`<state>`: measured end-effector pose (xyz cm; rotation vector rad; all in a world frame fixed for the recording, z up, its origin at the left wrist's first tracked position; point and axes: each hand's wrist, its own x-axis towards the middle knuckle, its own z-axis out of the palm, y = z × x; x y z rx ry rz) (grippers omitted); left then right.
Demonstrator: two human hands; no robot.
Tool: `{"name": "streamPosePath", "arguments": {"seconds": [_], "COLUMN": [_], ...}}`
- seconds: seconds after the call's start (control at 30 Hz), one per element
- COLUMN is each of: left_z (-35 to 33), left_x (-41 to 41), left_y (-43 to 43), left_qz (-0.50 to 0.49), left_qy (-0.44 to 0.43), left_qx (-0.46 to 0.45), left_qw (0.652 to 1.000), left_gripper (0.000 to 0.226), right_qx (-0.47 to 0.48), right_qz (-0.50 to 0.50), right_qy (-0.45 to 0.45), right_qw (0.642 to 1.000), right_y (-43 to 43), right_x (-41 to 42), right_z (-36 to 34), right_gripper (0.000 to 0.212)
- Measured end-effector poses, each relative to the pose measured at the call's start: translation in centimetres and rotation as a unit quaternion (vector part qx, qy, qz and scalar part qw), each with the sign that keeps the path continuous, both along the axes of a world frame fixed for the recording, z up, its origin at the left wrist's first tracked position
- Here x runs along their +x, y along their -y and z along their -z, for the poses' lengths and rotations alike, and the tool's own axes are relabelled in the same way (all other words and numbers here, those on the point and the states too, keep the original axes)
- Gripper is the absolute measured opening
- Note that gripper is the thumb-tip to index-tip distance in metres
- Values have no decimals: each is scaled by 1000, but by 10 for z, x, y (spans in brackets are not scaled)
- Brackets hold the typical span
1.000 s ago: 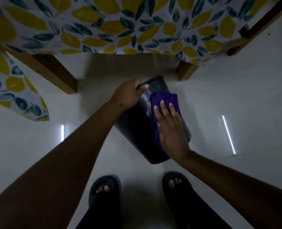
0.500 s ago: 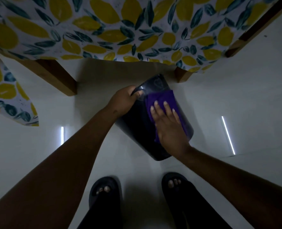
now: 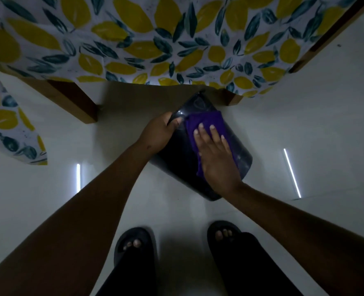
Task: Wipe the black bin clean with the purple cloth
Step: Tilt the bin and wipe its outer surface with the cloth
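Note:
The black bin (image 3: 176, 159) lies tilted on its side on the white floor, its far end under the table's edge. My left hand (image 3: 158, 134) grips the bin's upper left edge. The purple cloth (image 3: 204, 122) lies flat on the bin's upward-facing side. My right hand (image 3: 216, 154) presses on the cloth with fingers spread, covering its lower part.
A table with a lemon-print cloth (image 3: 155, 39) overhangs the far side; its wooden legs (image 3: 74, 101) stand left and right of the bin. My two feet in black sandals (image 3: 134, 246) stand close below the bin. Bright light streaks reflect on the glossy floor (image 3: 292, 174).
My right hand has slid the purple cloth up the bin's side, away from me. The bin has shifted slightly toward the table with my left hand holding it.

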<state>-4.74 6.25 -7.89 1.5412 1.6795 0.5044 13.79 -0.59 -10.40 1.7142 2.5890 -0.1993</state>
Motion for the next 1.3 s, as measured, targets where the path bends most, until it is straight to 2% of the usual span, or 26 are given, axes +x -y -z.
{"name": "streamPosePath", "arguments": {"seconds": [0.03, 0.1, 0.2, 0.37, 0.5, 0.57, 0.73, 0.83, 0.9, 0.97, 1.03, 1.07, 1.1, 1.2, 1.3], "left_z": [0, 0, 2, 2, -1, -1, 3, 0, -2, -3, -3, -3, -4, -3, -5], "left_x": [1, 2, 2, -3, 1, 1, -2, -2, -2, 1, 5, 6, 6, 4, 4], "left_y": [0, -1, -4, -1, -2, -3, -1, -1, 0, -2, -4, -5, -5, -5, -5], "left_qz": [-7, -19, -20, -1, -2, -12, -13, -7, -4, -6, -13, -17, -19, -16, -4], "left_qy": [2, -1, -2, 11, 13, 11, 22, 27, 33, 33, 25, 21, 20, 18, 24], "left_qx": [-2, -7, -12, -28, -29, -27, -41, -46, -50, -49, -46, -45, -43, -40, -45], "left_qw": [1000, 1000, 1000, 1000, 1000, 1000, 999, 999, 998, 998, 999, 999, 999, 999, 999], "left_gripper": [30, 32, 32, 34, 36, 35, 35, 34, 33, 33, 35, 35, 36, 35, 33], "right_qx": [-3, -16, -11, 9, -36, -34, 4, 19, 14, -1, -30, -31, -21, 5, 30], "right_qz": [29, 45, -7, -66, 82, 103, -28, -97, -106, -37, 78, 102, 91, -35, -133], "right_qy": [-3, 19, 44, 43, -18, -15, 29, 50, 43, -7, -63, -66, -49, 26, 49], "right_qw": [1000, 999, 999, 997, 996, 994, 999, 994, 993, 999, 995, 992, 994, 999, 989], "right_y": [-1, 9, 43, 26, -6, 2, 56, 52, 38, 19, 6, 5, 9, 37, 54], "right_x": [5, 14, 18, 0, 6, 15, 22, 16, 11, 8, 12, 17, 23, 30, 22], "right_z": [-1, 0, 15, 13, -10, -9, 22, 26, 19, 8, -2, -4, -1, 19, 36], "right_gripper": [75, 80, 93, 92, 82, 85, 97, 93, 93, 92, 85, 83, 83, 90, 83]}}
